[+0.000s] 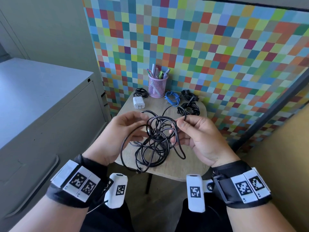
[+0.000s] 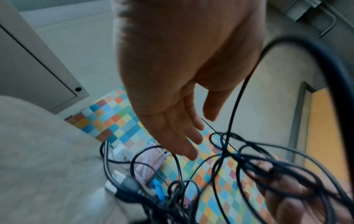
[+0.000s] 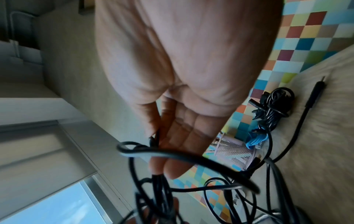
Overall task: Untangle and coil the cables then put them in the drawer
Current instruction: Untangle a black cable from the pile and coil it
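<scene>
While the tangled black cable (image 1: 154, 138) hung over the small wooden table (image 1: 189, 166), the right hand (image 1: 199, 139) pinched one strand between thumb and forefinger. The left hand (image 1: 117, 134) sat against the loops, fingers relaxed and apart. Behind lay coiled cables (image 1: 190, 108) and a pink pen cup (image 1: 157, 86).

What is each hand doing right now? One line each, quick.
Left hand: open, fingers loose, the tangled black cable draped over them.
Right hand: pinching a strand of the same cable.

Multicoloured checkered wall (image 1: 209, 47), grey metal cabinet (image 1: 38, 101) at left, small wooden table (image 1: 197, 168), daylight
</scene>
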`<state>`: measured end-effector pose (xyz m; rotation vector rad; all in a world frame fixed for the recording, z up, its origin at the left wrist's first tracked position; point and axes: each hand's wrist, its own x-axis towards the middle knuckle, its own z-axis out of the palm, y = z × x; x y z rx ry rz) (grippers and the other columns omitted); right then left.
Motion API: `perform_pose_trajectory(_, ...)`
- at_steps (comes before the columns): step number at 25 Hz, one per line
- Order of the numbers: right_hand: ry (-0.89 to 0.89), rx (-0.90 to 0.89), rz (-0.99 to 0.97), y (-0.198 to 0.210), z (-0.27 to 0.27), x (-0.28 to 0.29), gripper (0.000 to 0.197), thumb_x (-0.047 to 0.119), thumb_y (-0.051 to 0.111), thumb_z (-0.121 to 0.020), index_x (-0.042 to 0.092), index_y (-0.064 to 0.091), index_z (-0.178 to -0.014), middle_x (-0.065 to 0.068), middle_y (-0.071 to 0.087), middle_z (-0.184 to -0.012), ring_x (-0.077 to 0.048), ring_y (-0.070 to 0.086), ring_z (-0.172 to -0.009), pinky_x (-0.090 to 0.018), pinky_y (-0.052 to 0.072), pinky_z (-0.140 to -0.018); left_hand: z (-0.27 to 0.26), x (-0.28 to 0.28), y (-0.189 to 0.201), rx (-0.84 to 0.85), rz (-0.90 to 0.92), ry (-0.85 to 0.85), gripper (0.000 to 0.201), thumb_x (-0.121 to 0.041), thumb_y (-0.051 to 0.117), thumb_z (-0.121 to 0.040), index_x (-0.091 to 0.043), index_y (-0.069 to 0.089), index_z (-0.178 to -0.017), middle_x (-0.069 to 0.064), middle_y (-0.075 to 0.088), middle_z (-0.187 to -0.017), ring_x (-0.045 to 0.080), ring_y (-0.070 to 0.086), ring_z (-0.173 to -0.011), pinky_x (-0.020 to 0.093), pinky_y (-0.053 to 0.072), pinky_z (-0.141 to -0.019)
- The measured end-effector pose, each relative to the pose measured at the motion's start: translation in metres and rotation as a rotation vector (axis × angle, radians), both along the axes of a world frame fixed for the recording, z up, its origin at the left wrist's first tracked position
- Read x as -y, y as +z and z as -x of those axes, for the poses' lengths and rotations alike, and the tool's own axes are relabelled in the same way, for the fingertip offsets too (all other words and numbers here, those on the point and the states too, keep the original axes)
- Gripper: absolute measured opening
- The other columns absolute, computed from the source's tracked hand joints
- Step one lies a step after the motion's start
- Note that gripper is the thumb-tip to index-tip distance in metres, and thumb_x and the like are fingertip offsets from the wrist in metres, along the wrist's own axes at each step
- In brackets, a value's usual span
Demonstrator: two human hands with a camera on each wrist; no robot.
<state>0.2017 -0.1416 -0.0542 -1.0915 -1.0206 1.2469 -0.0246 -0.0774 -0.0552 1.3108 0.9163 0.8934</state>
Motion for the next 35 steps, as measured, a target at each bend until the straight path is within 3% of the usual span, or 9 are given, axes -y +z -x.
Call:
perform_pose_trajectory(2, -0.056, 0.052, 0.019, -0.004, 0.0, -0.002, 0.012, 0.014, 0.065, -0.095, 0.003, 0.068, -0.09, -0.029, 0.067, -0.09, -0.026, 0.069, -0.064, -0.031, 0.06, -0.058, 0.009, -0.006, 0.007, -0.066, -0.107, 0.198, 0.016, -0.005, 0.056, -0.103, -0.008, 0.071, -0.104, 0.009, 0.078, -0.102, 0.028, 0.075, -0.093, 0.041, 0.058, -0.087)
perform_pose_trajectory(4, -0.105, 0.08, 0.032, -0.007, 0.002, -0.004, 0.014, 0.007, 0.064, -0.099, 0.002, 0.068, -0.087, -0.024, 0.068, -0.085, -0.023, 0.069, -0.061, -0.031, 0.06, -0.057, 0.012, -0.003, 0.018, -0.071, -0.317, 0.336, 0.019, -0.002, 0.057, -0.1, -0.011, 0.073, -0.097, 0.003, 0.077, -0.092, 0.018, 0.073, -0.088, 0.032, 0.056, -0.081)
perform_pose_trajectory(10, -0.127, 0.132, 0.004, -0.003, 0.022, -0.006, 0.021, 0.012, 0.067, -0.099, 0.004, 0.071, -0.08, -0.016, 0.071, -0.072, -0.021, 0.069, -0.061, -0.03, 0.058, -0.055, -0.019, 0.032, 0.028, -0.247, -0.839, -0.24, 0.011, -0.009, 0.075, -0.092, -0.014, 0.08, -0.1, -0.007, 0.076, -0.103, 0.014, 0.071, -0.101, 0.033, 0.055, -0.092)
perform_pose_trajectory(13, -0.143, 0.166, 0.0, -0.002, 0.022, -0.005, 0.019, 0.012, 0.068, -0.099, 0.004, 0.071, -0.081, -0.025, 0.075, -0.081, -0.032, 0.073, -0.069, -0.035, 0.06, -0.058, -0.018, 0.024, 0.013, -0.465, -0.975, -0.161, 0.005, -0.031, 0.077, -0.088, -0.029, 0.08, -0.091, -0.016, 0.073, -0.089, 0.006, 0.065, -0.093, 0.036, 0.052, -0.088)
perform_pose_trajectory(16, -0.149, 0.075, 0.034, -0.002, 0.02, -0.003, 0.015, 0.009, 0.065, -0.1, 0.004, 0.07, -0.086, -0.021, 0.073, -0.081, -0.03, 0.073, -0.069, -0.036, 0.061, -0.062, -0.015, 0.02, 0.004, -0.603, -0.939, -0.048, 0.01, -0.044, 0.073, -0.084, -0.034, 0.073, -0.082, -0.02, 0.067, -0.079, 0.003, 0.06, -0.088, 0.042, 0.05, -0.087)
perform_pose_trajectory(19, -0.14, -0.027, 0.042, -0.004, 0.02, -0.002, 0.012, 0.01, 0.064, -0.099, 0.004, 0.071, -0.092, -0.016, 0.071, -0.08, -0.025, 0.072, -0.068, -0.031, 0.061, -0.061, -0.016, 0.019, -0.002, -0.62, -0.846, 0.044, 0.011, -0.043, 0.076, -0.084, -0.034, 0.071, -0.089, -0.023, 0.067, -0.084, 0.002, 0.061, -0.09, 0.042, 0.052, -0.089)
perform_pose_trajectory(23, -0.124, -0.134, 0.045, -0.007, 0.021, -0.003, 0.013, 0.009, 0.061, -0.098, 0.003, 0.072, -0.095, -0.013, 0.073, -0.082, -0.023, 0.074, -0.071, -0.031, 0.063, -0.066, -0.017, 0.02, -0.006, -0.564, -0.8, 0.035, 0.017, -0.032, 0.08, -0.087, -0.034, 0.076, -0.103, -0.029, 0.065, -0.086, 0.001, 0.064, -0.094, 0.025, 0.052, -0.087)
perform_pose_trajectory(27, -0.151, -0.173, 0.023, -0.009, 0.021, -0.004, 0.016, 0.015, 0.07, -0.083, 0.006, 0.074, -0.096, -0.009, 0.072, -0.076, -0.021, 0.073, -0.069, -0.033, 0.064, -0.069, -0.021, 0.021, -0.01, -0.476, -0.655, 0.04, 0.02, -0.026, 0.081, -0.087, -0.034, 0.078, -0.105, -0.025, 0.073, -0.091, -0.005, 0.068, -0.093, 0.014, 0.052, -0.084)
perform_pose_trajectory(35, -0.2, -0.109, -0.007, -0.017, 0.029, -0.004, 0.005, 0.018, 0.078, -0.071, 0.014, 0.079, -0.073, -0.006, 0.071, -0.068, -0.018, 0.067, -0.065, -0.028, 0.059, -0.061, -0.025, 0.019, -0.014, -0.418, -0.496, 0.037, 0.012, -0.026, 0.083, -0.086, -0.032, 0.076, -0.093, -0.018, 0.075, -0.088, -0.002, 0.07, -0.088, 0.015, 0.053, -0.081)
